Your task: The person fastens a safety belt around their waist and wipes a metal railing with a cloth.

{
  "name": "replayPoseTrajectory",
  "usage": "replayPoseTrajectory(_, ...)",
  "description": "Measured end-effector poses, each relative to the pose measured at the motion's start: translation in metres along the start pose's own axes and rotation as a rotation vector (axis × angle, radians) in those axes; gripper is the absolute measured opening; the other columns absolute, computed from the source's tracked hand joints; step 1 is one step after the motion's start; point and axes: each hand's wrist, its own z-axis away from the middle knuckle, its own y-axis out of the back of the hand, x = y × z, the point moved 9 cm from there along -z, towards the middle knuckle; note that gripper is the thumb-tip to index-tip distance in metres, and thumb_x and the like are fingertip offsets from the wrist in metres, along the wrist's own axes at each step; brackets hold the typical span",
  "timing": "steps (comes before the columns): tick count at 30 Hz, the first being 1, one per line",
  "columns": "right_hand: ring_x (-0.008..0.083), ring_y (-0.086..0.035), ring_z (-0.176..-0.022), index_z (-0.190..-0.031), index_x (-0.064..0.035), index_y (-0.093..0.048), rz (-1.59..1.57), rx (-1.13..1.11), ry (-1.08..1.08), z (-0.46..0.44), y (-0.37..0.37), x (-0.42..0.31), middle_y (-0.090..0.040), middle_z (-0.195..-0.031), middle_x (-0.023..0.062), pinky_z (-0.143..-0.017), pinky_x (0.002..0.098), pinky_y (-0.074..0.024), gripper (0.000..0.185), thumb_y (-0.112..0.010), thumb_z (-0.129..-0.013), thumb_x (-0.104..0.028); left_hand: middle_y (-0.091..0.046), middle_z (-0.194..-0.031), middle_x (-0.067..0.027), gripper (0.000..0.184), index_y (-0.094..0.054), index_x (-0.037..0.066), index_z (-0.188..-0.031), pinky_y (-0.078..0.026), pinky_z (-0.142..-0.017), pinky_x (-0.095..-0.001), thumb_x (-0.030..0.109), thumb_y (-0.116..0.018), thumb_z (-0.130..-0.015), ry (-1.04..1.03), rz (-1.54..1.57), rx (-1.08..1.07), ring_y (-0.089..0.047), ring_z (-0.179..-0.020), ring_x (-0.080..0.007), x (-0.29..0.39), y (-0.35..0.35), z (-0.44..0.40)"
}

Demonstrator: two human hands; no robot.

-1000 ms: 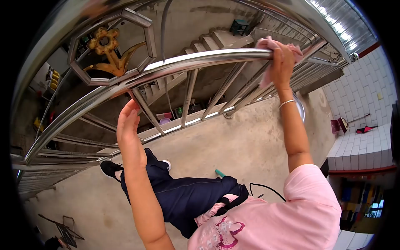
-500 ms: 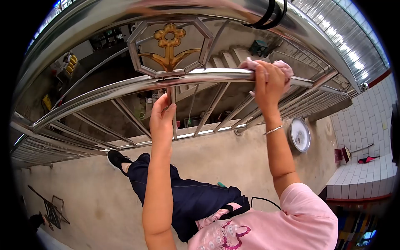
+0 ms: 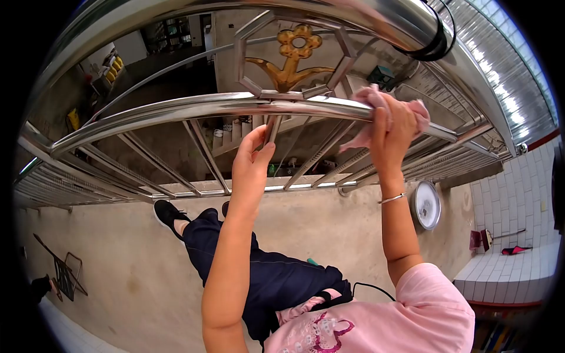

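Observation:
My right hand is closed over a crumpled pink cloth, pressed around the shiny metal middle rail. One corner of the cloth hangs below the rail. My left hand has its fingers and thumb around a thin upright metal post just under that rail. Above the post, a gold flower ornament sits inside an octagonal metal frame. Across the top runs the thick handrail, with a black looped cord around it at the right.
Beyond the railing the space drops to a lower floor with stairs. A metal basin and a long-handled dustpan are on the right. A folding stool stands lower left, near part of another person's leg.
My view has turned, so the flower ornament and rail now appear farther right. The cloth now sits nearer the ornament, and more of it hangs down. My left hand stays on the post.

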Motion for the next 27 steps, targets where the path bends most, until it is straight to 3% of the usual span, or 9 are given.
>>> replayPoseTrajectory(2,0.0241,-0.063,-0.097,-0.102,-0.0071,-0.072,0.06,0.034,-0.072,-0.001,0.003,0.021,-0.072,-0.102,0.0069,-0.095,0.0391,-0.0406,0.024,-0.052,-0.101,-0.02,-0.061,-0.129,-0.0075,0.037,-0.057,0.005,-0.132,-0.036,-0.106,-0.0325,0.017,-0.061,-0.097,-0.03,-0.046,0.005,-0.054,-0.12,-0.018,-0.004,0.002,-0.002)
replayPoseTrajectory(5,0.0239,-0.064,-0.092,-0.1,-0.0068,-0.072,0.03,-0.006,-0.194,-0.006,-0.008,0.022,-0.073,-0.095,0.0071,-0.092,0.0371,-0.0419,0.024,-0.053,-0.1,-0.02,-0.062,-0.128,-0.0077,0.037,-0.058,0.005,-0.131,-0.036,-0.107,-0.0337,0.019,-0.062,-0.097,-0.034,-0.119,0.018,-0.055,-0.119,-0.019,-0.004,0.005,-0.006)
replayPoseTrajectory(6,0.028,-0.063,-0.085,-0.094,-0.0082,-0.071,-0.01,0.01,-0.145,-0.011,-0.013,0.011,-0.071,-0.09,0.0074,-0.083,0.0397,-0.0428,0.019,-0.058,-0.097,-0.022,-0.062,-0.127,-0.0081,0.036,-0.059,0.005,-0.13,-0.036,-0.107,-0.0344,0.019,-0.063,-0.096,-0.024,-0.096,0.021,-0.056,-0.118,-0.019,-0.003,0.004,-0.005)
replayPoseTrajectory(11,0.0276,-0.063,-0.082,-0.094,-0.0072,-0.069,-0.027,0.029,-0.005,-0.027,-0.037,-0.064,-0.07,-0.088,0.0081,-0.08,0.0394,-0.0434,0.015,-0.062,-0.093,-0.021,-0.062,-0.126,-0.0087,0.035,-0.059,0.005,-0.128,-0.037,-0.106,-0.0341,0.019,-0.062,-0.097,0.063,-0.015,0.027,-0.055,-0.118,-0.0188,-0.01,0.005,-0.009)
replayPoseTrajectory(16,0.0302,-0.062,-0.085,-0.098,-0.0056,-0.069,-0.105,-0.086,0.022,-0.029,-0.037,-0.068,-0.068,-0.087,0.0097,-0.08,0.0383,-0.0439,0.015,-0.065,-0.092,-0.018,-0.061,-0.127,-0.0091,0.035,-0.058,0.004,-0.129,-0.038,-0.104,-0.0331,0.019,-0.06,-0.097,0.004,-0.066,0.024,-0.054,-0.12,-0.0181,-0.003,0.005,-0.005)
replayPoseTrajectory(21,0.0279,-0.064,-0.09,-0.103,-0.0056,-0.072,-0.124,-0.114,0.047,-0.024,-0.016,-0.029,-0.07,-0.093,0.0086,-0.086,0.0386,-0.0449,0.019,-0.062,-0.094,-0.018,-0.06,-0.131,-0.0094,0.04,-0.055,0.0,-0.134,-0.033,-0.11,-0.0328,0.021,-0.057,-0.1,0.024,-0.029,-0.047,-0.052,-0.126,-0.0182,0.004,0.002,0.002)
replayPoseTrajectory(27,0.0271,-0.063,-0.084,-0.091,-0.0094,-0.072,0.09,-0.02,-0.082,0.003,0.021,0.087,-0.071,-0.086,0.0087,-0.082,0.0387,-0.0445,0.023,-0.054,-0.098,-0.024,-0.059,-0.133,-0.0089,0.041,-0.057,0.002,-0.134,-0.033,-0.111,-0.0325,0.023,-0.058,-0.099,0.034,-0.029,-0.033,-0.051,-0.128,-0.0182,0.01,0.01,0.01)
